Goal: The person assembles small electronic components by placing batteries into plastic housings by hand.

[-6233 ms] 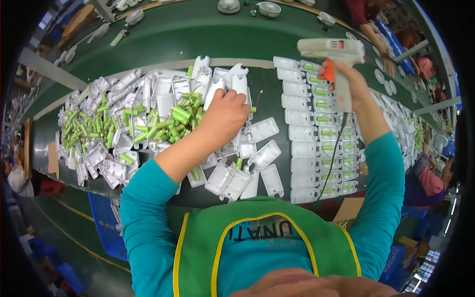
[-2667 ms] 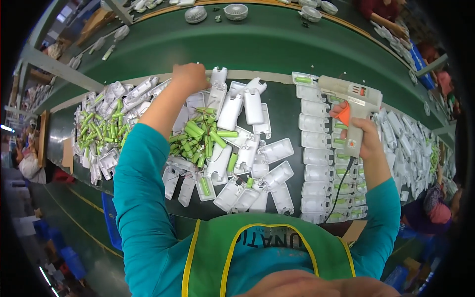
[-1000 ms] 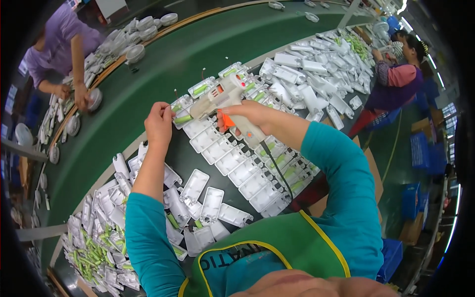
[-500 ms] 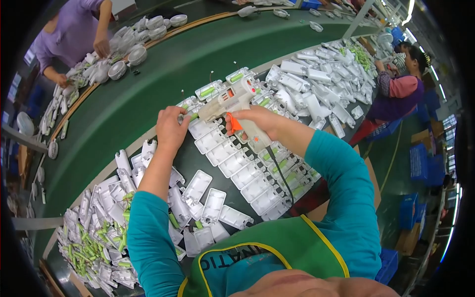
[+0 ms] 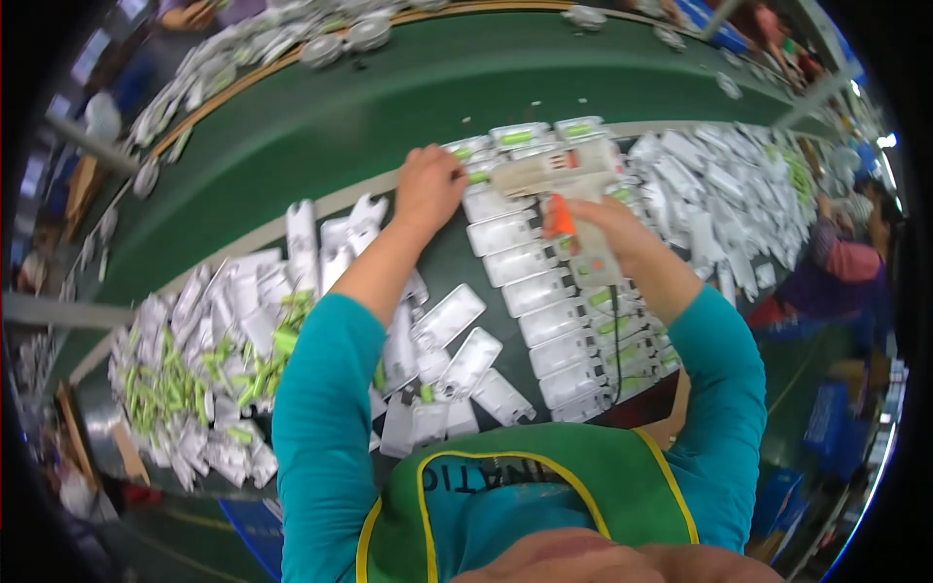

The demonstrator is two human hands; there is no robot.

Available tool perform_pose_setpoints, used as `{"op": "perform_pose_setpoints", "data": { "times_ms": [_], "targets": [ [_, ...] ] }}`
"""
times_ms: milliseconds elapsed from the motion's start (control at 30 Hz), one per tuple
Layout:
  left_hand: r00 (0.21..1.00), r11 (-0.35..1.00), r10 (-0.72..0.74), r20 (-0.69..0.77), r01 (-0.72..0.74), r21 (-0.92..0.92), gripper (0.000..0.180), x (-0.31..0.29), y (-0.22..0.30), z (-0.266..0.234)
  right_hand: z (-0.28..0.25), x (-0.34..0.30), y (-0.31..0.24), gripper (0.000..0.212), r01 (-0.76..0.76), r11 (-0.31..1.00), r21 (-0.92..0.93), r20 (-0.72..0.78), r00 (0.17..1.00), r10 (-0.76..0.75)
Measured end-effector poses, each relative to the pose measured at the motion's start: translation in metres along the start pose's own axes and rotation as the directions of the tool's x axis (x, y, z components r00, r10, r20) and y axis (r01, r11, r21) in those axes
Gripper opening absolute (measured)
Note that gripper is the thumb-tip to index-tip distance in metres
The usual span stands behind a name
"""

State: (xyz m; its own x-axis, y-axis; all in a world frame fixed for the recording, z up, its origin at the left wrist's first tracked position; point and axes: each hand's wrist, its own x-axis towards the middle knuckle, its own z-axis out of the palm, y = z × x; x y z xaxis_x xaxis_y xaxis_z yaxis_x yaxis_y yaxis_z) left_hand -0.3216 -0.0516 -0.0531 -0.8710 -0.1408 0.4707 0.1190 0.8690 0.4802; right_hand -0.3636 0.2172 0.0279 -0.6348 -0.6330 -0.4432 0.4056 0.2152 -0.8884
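My right hand (image 5: 604,225) is wrapped round the grip of a whitish hot glue gun (image 5: 544,175), a finger by its orange trigger (image 5: 561,216). The gun's nozzle points left, toward my left hand (image 5: 431,189). There my fingers are pinched at the end of a green battery cell (image 5: 478,178), just past the nozzle; the fingertips are partly hidden. Beneath the gun, white plastic housings (image 5: 539,293) lie side by side in rows, open side up, with several green cells in the right-hand row. A dark cord (image 5: 616,340) hangs from the gun's grip over them.
Left of me is a heap of white housings (image 5: 233,301) mixed with green cells (image 5: 165,389). Loose housings (image 5: 452,316) lie between my arms. Another pile of white parts (image 5: 700,185) spreads at the right, by a co-worker (image 5: 841,253). Beyond the worktop's edge runs a green conveyor belt (image 5: 389,107).
My view has swung, so the bench and both hands appear farther right in the picture. The glue gun stays in my right hand, its nozzle still close to my left fingers and the green cell.
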Motion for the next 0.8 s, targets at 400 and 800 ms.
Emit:
{"op": "perform_pose_setpoints", "data": {
  "times_ms": [400,800],
  "targets": [
    [0.990,0.988,-0.135,0.034,0.132,0.079,0.003,-0.005,0.001,-0.004,0.012,-0.001,-0.005,0.033,0.092,0.993,-0.071,0.035,0.995,-0.090],
    [0.990,0.981,-0.134,0.033,0.128,0.146,0.003,-0.003,0.009,-0.004,0.016,0.010,-0.005,0.033,0.084,0.989,-0.125,-0.012,0.996,-0.087]
  ]
}}
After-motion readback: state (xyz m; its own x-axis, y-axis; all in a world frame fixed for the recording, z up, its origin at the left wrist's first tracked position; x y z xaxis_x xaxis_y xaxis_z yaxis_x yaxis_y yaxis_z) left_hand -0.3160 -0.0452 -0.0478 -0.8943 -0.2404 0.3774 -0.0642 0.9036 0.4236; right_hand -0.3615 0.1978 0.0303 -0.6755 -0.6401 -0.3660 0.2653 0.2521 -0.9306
